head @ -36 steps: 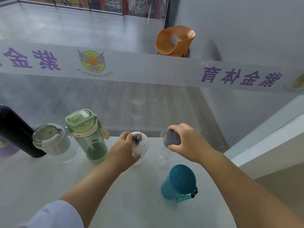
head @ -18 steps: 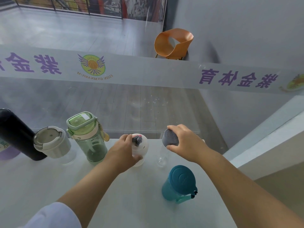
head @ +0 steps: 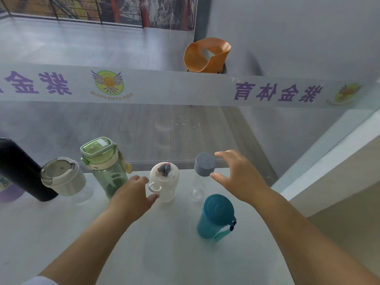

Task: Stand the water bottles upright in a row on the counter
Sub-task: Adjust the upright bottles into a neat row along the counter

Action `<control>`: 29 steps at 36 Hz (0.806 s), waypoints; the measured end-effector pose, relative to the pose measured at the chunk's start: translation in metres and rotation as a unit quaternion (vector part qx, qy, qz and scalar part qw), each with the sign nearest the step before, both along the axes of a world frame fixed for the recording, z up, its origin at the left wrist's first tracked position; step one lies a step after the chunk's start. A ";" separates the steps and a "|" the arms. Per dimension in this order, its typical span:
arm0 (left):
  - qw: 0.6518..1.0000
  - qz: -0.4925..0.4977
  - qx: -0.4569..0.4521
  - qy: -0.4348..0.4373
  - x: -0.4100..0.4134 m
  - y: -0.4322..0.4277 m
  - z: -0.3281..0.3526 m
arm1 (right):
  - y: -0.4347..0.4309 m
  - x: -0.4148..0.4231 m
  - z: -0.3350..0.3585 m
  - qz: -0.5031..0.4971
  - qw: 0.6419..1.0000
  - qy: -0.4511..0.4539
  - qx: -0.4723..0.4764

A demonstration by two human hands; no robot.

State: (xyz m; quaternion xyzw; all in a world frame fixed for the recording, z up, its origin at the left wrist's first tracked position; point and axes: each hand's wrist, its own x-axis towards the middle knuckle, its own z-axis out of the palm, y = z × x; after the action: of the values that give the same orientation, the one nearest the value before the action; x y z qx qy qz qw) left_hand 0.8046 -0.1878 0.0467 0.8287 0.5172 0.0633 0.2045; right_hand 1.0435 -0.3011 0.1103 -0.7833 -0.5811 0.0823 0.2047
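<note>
Hands both spread open, gripping nothing: left hand point(head: 134, 192) beside the white bottle point(head: 164, 184), right hand point(head: 236, 177) beside the grey-capped clear bottle point(head: 202, 171). Teal bottle point(head: 216, 218) stands upright, nearest the right wrist, out of row.

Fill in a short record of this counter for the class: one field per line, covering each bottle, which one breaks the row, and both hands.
Row, left to right: black bottle; grey-lidded cup; green bottle; white bottle; clear bottle with grey cap
Out of row: teal bottle, upright, nearer the person
Left hand: open, beside the white bottle
Right hand: open, by the grey cap
Surface: white counter
</note>
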 end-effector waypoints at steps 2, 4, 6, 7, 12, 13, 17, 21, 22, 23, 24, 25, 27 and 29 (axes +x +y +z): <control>1.000 0.004 -0.001 0.004 -0.004 -0.007 -0.001 | -0.011 -0.003 -0.002 0.000 1.000 0.002 0.001; 1.000 0.000 -0.005 0.010 -0.007 -0.013 -0.003 | -0.023 -0.007 -0.006 0.005 1.000 0.001 -0.002; 1.000 -0.001 -0.011 0.017 -0.008 -0.019 -0.004 | -0.033 -0.011 -0.011 0.009 1.000 -0.001 -0.006; 1.000 -0.002 -0.012 0.021 -0.008 -0.022 -0.004 | -0.038 -0.014 -0.013 0.013 1.000 -0.002 -0.009; 0.999 -0.023 -0.014 0.033 -0.003 -0.033 -0.005 | -0.053 -0.023 -0.023 0.042 0.997 0.007 -0.056; 0.999 -0.030 -0.013 0.038 -0.002 -0.036 -0.005 | -0.055 -0.025 -0.025 0.050 0.996 0.006 -0.070; 0.997 -0.059 -0.011 0.051 0.007 -0.044 -0.005 | -0.061 -0.029 -0.032 0.070 0.992 0.002 -0.105; 0.995 -0.083 -0.009 0.063 0.018 -0.051 -0.003 | -0.065 -0.027 -0.036 0.070 0.992 0.018 -0.108; 0.994 -0.091 -0.007 0.068 0.021 -0.052 -0.003 | -0.065 -0.026 -0.036 0.067 0.992 0.020 -0.108; 0.993 -0.098 -0.005 0.071 0.023 -0.053 -0.002 | -0.066 -0.024 -0.035 0.063 0.992 0.022 -0.108; 0.992 -0.103 -0.005 0.072 0.026 -0.054 -0.002 | -0.067 -0.021 -0.035 0.058 0.992 0.021 -0.108; 0.992 -0.106 -0.004 0.073 0.028 -0.054 -0.001 | -0.068 -0.019 -0.035 0.051 0.993 0.020 -0.109; 0.991 -0.113 -0.001 0.073 0.033 -0.055 -0.001 | -0.069 -0.012 -0.035 0.039 0.993 0.015 -0.112; 0.990 -0.123 0.005 0.074 0.037 -0.055 0.000 | -0.070 -0.005 -0.034 0.025 0.993 0.015 -0.115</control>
State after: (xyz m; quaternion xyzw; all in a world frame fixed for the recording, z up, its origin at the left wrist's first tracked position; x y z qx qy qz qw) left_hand 0.8419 -0.2428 0.0471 0.8896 0.4244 -0.0213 0.1673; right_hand 1.0387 -0.3715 0.0763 -0.7859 -0.5837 0.1654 0.1196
